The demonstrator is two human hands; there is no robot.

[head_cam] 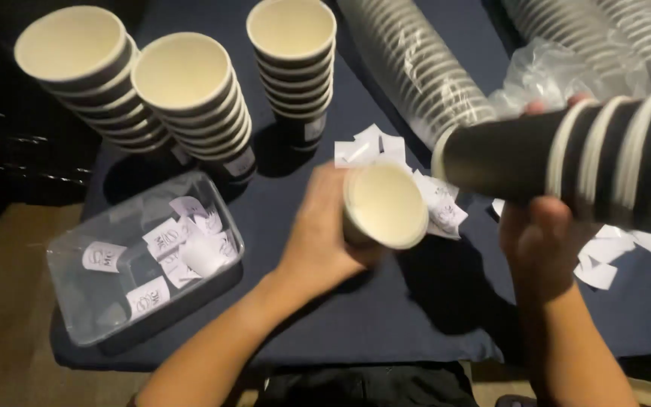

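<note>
Pretty dim shot overall. The dark blue table (386,316) soaks up most of the light, and the area off its left edge goes nearly black at the top. Light seems to come from above, since the pale insides of the three cup stacks (182,83) at the table's back are the brightest spots, almost washed out. Each stack throws a soft shadow onto the table just in front of it. The sleeve of cups (604,162) over the table's right side is smeared with motion blur, the stripes streaky. The plastic wrap (551,71) behind it has mild glare. Both hands look soft, and the whole view is a bit grainy.
</note>
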